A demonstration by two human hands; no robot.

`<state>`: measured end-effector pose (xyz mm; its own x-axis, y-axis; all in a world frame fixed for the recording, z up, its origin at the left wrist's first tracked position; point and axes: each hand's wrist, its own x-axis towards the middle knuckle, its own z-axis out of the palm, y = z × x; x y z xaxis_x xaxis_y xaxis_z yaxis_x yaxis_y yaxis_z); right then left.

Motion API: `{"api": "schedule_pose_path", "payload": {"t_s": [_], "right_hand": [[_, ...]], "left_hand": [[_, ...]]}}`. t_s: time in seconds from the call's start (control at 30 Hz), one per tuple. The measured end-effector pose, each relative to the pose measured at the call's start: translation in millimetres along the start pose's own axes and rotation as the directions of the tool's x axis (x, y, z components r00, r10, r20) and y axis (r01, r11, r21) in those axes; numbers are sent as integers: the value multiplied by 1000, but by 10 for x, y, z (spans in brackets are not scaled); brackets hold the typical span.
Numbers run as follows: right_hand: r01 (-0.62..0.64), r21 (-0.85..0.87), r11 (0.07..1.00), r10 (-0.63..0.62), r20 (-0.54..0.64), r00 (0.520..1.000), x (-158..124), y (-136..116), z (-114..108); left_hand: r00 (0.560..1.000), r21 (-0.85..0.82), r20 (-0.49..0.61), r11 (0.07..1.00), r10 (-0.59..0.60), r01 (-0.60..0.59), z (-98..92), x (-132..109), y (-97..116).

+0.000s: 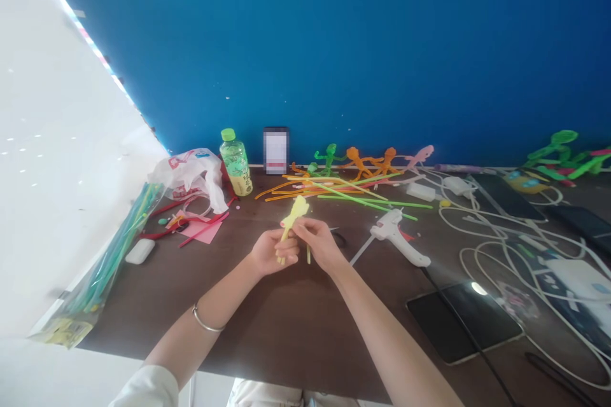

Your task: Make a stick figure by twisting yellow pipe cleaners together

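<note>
Over the middle of the dark table I hold a yellow pipe-cleaner figure (298,206) in both hands. My left hand (274,253) is closed around its lower stems, which poke out below the fingers. My right hand (321,240) pinches the figure's side, and one yellow stem hangs down beneath it. Partly hidden behind the right hand lies a dark-handled tool, perhaps scissors (339,240). A white glue gun (397,235) with a glue stick in its back rests to the right. Loose orange and green pipe cleaners (344,194) lie just beyond my hands.
Finished green, orange and pink figures (363,162) stand along the blue wall beside a propped phone (275,151). At left are a drink bottle (236,165), a plastic bag (191,172) and packed pipe cleaners (109,254). White cables (482,254) and a black tablet (463,321) occupy the right.
</note>
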<state>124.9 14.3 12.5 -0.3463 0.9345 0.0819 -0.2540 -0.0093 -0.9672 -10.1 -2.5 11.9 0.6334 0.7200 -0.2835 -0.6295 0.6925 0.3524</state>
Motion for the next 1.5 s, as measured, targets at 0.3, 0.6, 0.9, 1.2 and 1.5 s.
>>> {"api": "schedule_pose_path", "payload": {"t_s": [0.3, 0.6, 0.9, 1.2, 1.5], "right_hand": [[-26, -121, 992, -22, -375, 927, 42, 122, 28], [-22, -227, 974, -48, -297, 954, 29, 109, 46], [-90, -74, 993, 78, -144, 987, 87, 115, -105], [-163, 57, 985, 154, 127, 980, -39, -27, -30], [-79, -6, 997, 79, -44, 996, -10, -14, 11]], "left_hand": [[537, 851, 8, 277, 843, -447, -33, 86, -168], [637, 788, -59, 427, 769, -443, -111, 128, -106], [952, 172, -67, 943, 299, -284, -75, 86, 37], [987, -52, -1, 986, -158, 158, -69, -71, 25], [976, 385, -57, 906, 212, -174, 11, 43, -102]]}}
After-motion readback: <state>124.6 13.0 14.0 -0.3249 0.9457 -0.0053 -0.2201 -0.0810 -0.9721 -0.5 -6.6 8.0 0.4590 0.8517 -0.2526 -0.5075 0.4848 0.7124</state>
